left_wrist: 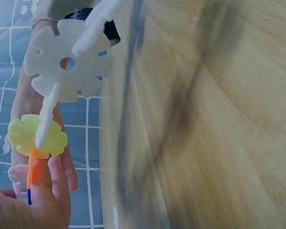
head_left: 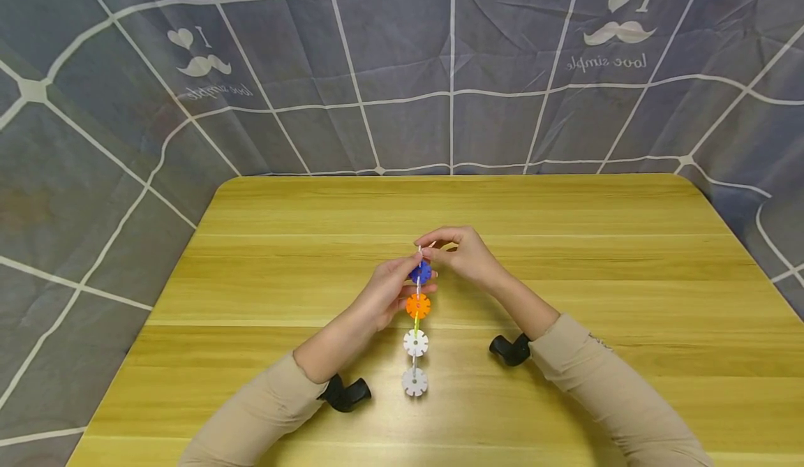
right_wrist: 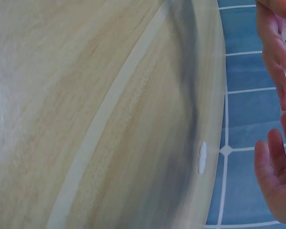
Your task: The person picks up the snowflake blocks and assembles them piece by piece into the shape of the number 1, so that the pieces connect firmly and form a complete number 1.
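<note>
A chain of slotted plastic discs runs down the middle of the head view, with a blue disc, an orange disc, a yellow-green disc and white ones joined at right angles. My left hand holds its upper part, thumb at the blue disc. At the top end, thumb and forefinger of my right hand pinch a whitish disc, partly hidden by the fingers. The lowest white disc hangs toward me. The left wrist view shows a large white disc and the yellow-green disc close up.
The hands work over a wooden table. A grey checked curtain stands behind and beside it. Black wrist mounts are on both forearms. A small white bumpy strip shows near the table edge in the right wrist view.
</note>
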